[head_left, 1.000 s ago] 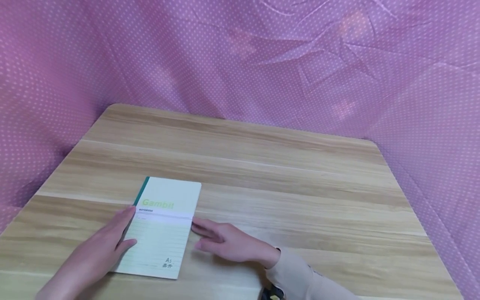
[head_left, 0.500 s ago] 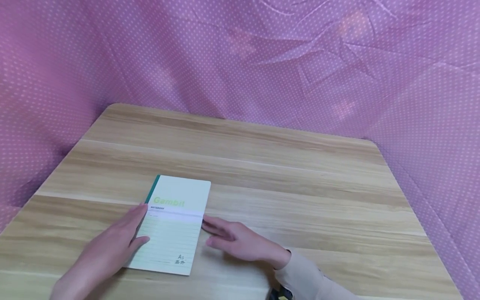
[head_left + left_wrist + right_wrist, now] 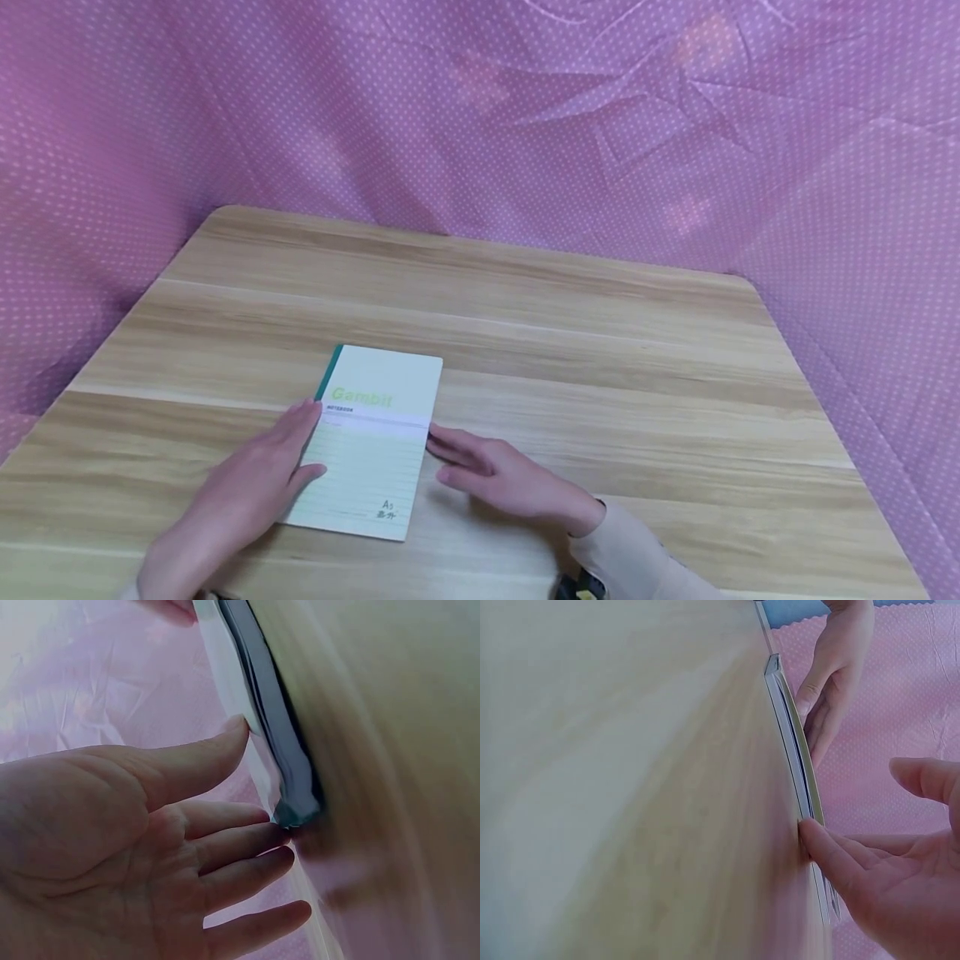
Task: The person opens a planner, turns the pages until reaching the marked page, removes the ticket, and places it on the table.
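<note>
A pale green notebook (image 3: 360, 458) with a teal spine and "Gambit" on its cover lies flat on the table, left of centre in the head view. My left hand (image 3: 258, 475) rests along its left side, fingers straight at the spine and thumb at the cover. In the left wrist view, the fingertips of this hand (image 3: 150, 840) spread out beside the end of the notebook (image 3: 277, 727). On the opposite side my right hand (image 3: 510, 479) touches the edge with extended fingertips. The right wrist view shows those fingers (image 3: 832, 859) against the page edges, thumb held apart.
The wood-grain table (image 3: 615, 400) extends far behind and to the right of the notebook. Pink dotted cloth (image 3: 480, 117) hangs around its back and sides. A small black object (image 3: 581, 586) sits under the right forearm at the front edge.
The notebook has slid to the right and slightly away across the table. Both hands have moved along with it, keeping their places at its two sides.
</note>
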Available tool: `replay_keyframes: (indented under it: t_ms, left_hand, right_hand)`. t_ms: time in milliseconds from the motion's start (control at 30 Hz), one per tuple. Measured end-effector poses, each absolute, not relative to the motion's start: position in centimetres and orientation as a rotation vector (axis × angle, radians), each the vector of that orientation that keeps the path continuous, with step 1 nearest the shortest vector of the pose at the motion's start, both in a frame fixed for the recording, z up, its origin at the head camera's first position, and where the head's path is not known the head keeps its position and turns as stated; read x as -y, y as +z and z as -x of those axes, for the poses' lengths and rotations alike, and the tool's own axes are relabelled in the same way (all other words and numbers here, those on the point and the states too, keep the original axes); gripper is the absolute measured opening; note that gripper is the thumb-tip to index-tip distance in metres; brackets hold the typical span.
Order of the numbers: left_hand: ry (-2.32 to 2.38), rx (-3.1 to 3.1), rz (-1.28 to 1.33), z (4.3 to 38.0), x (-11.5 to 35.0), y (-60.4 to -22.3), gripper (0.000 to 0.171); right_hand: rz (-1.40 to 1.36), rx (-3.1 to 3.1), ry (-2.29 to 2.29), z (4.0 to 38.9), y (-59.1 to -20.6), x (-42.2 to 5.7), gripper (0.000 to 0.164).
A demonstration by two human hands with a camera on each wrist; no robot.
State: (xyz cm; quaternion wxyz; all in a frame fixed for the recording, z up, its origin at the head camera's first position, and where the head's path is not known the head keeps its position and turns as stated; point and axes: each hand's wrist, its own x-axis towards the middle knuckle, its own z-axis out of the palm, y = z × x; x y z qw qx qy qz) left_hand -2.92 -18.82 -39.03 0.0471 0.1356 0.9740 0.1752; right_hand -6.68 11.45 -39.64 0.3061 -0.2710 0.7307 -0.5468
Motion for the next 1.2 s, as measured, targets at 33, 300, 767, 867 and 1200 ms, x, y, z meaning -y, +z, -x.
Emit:
replay_keyframes:
  t_ms: [33,300,767,867,1200]
  left_hand:
    - [0.535,-2.970,-0.420,3.0,18.6,-38.9,0.073]
    - [0.539,-2.978,-0.502,3.7,17.2,-38.6,0.071]
    - [0.500,-2.940,-0.558,4.9,14.7,-38.1,0.072]
    - [0.508,-2.929,-0.580,5.2,14.1,-38.0,0.071]
    - [0.548,-2.867,-0.634,6.0,12.5,-37.5,0.070]
  right_hand:
    - [0.709,-1.937,-1.448,6.7,-39.6,-11.6,0.057]
    - [0.657,-1.956,-1.452,6.9,-39.3,-13.3,0.056]
    - [0.590,-2.002,-1.448,7.3,-38.9,-16.2,0.056]
    - [0.597,-2.024,-1.438,7.5,-38.8,-16.9,0.056]
    - [0.637,-2.089,-1.421,7.9,-38.5,-18.6,0.055]
